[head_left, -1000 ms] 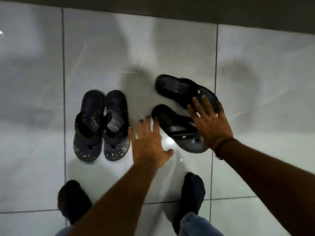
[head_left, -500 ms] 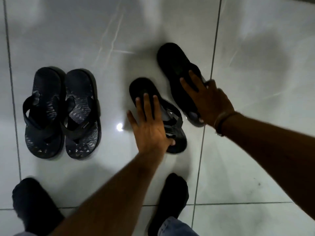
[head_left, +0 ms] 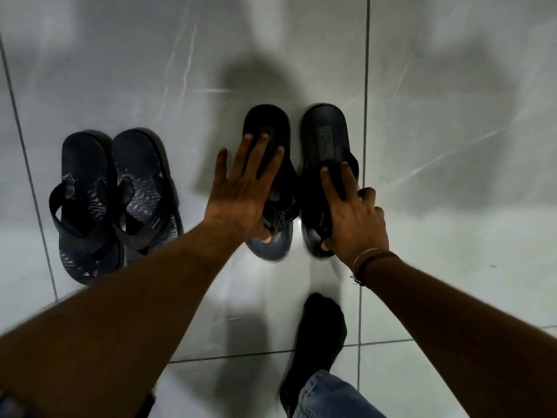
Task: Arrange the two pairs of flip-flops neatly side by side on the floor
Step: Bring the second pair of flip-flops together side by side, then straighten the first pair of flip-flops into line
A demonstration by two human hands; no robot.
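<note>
Now the plain black pair is shown turned from a splayed, slanted lie into a parallel one. Half a second before, its two flip-flops pointed up and to the left at differing angles, one set further away than the other; a second before, they lay almost crosswise to the patterned pair. The left black flip-flop point(head_left: 266, 182) and the right black flip-flop point(head_left: 327, 176) are now seen lengthwise, heels far from the person, with only a narrow strip of tiled floor point(head_left: 452, 267) between them.

The left hand point(head_left: 241, 191) is laid flat on the left black flip-flop, its fingers point(head_left: 256, 152) spread and extended along the sole, not curled round anything. The right hand point(head_left: 355, 218) is pressed on the right black flip-flop, two fingers stretched along the sole and the others bent at its outer edge; whether the edge is gripped cannot be told. A wristband point(head_left: 372, 262) is worn on the right wrist.

The patterned pair point(head_left: 116, 203) lies well to the left, its two soles touching, untouched by either hand. A socked foot point(head_left: 321, 330) stands near the lower edge.

The task is judged almost complete: both pairs point the same way. Remaining steps may be the closing of the gap and the matching of toe lines with the patterned pair.
</note>
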